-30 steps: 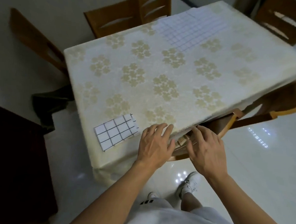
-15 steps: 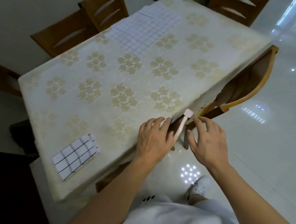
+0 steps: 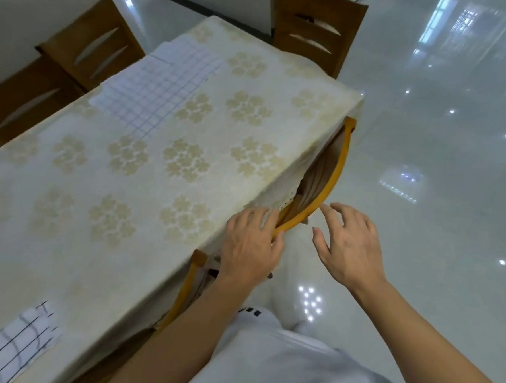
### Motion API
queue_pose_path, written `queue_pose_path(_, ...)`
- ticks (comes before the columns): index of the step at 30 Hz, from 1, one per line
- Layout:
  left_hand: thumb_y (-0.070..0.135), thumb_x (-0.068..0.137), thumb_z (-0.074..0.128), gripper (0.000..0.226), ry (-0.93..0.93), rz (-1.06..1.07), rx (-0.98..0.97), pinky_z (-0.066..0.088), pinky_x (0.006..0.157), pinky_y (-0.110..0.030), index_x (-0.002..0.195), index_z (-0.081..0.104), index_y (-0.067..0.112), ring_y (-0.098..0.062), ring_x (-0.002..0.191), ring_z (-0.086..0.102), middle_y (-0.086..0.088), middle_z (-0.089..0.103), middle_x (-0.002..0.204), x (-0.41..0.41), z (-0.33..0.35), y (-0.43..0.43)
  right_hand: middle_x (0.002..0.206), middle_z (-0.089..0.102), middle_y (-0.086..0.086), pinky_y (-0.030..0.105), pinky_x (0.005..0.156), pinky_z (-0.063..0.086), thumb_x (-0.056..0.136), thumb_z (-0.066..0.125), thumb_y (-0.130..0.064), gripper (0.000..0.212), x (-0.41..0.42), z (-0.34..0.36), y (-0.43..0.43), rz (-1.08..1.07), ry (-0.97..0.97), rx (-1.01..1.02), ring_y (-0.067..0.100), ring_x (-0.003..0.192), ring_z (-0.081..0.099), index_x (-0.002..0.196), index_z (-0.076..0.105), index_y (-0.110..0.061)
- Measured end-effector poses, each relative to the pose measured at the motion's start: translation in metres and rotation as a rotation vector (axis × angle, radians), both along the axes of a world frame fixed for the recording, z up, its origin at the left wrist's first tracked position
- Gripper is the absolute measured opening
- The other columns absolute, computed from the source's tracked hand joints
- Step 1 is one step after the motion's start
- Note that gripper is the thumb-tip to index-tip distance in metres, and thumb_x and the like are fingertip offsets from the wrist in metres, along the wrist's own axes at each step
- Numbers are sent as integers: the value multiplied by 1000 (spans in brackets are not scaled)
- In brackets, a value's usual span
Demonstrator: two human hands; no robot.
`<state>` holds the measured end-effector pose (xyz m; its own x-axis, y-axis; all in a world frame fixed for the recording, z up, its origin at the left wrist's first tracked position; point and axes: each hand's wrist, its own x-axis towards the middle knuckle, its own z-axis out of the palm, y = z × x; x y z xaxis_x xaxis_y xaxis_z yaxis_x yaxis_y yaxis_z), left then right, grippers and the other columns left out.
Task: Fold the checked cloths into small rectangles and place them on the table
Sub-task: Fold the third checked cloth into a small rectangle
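My left hand [image 3: 251, 244] grips the chair back [image 3: 330, 182] tucked against the surface [image 3: 73, 254] edge. My right hand [image 3: 349, 246] hovers beside it, fingers spread. The unfolded checked cloth [image 3: 158, 89] lies beyond.

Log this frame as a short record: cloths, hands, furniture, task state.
Folded cloth: small white black-checked cloth rectangle, on the table's near left corner
Unfolded cloth: large white checked cloth, spread flat at the far side
Table cover: cream flower-patterned tablecloth
Left hand: at the table edge, over the tucked-in wooden chair's curved back rail; grip unclear
Right hand: fingers spread, holding nothing, beside the rail
Task state: one cloth folded, one not yet
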<state>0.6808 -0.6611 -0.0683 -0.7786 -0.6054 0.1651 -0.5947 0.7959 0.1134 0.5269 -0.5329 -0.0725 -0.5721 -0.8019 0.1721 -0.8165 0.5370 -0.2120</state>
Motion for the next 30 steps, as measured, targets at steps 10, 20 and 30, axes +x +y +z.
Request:
queue_pose_path(10, 39, 94, 45, 42, -7, -51, 13, 47, 90, -36, 129, 59, 20, -21, 108, 57, 0, 63, 123, -121, -8, -16, 125, 62, 11, 45, 98, 43, 94, 37, -42, 50, -108, -10, -4, -25, -32, 27, 29, 116, 56, 128, 60, -14)
queue_pose_path(20, 36, 95, 47, 40, 67, -31, 33, 49, 86, -39, 129, 59, 17, -24, 104, 59, -3, 65, 121, -293, -21, -73, 129, 60, 13, 47, 102, 41, 95, 42, -39, 48, -274, -22, -50, -1, -46, 83, 32, 119, 55, 130, 60, -11)
queue_pose_path(30, 40, 93, 50, 44, 61, -58, 30, 51, 88, -40, 129, 61, 16, -25, 111, 60, -5, 64, 126, -433, -21, -112, 129, 60, 12, 47, 103, 43, 95, 44, -40, 48, -409, -14, -92, -23, -38, 90, 30, 119, 56, 131, 59, -12)
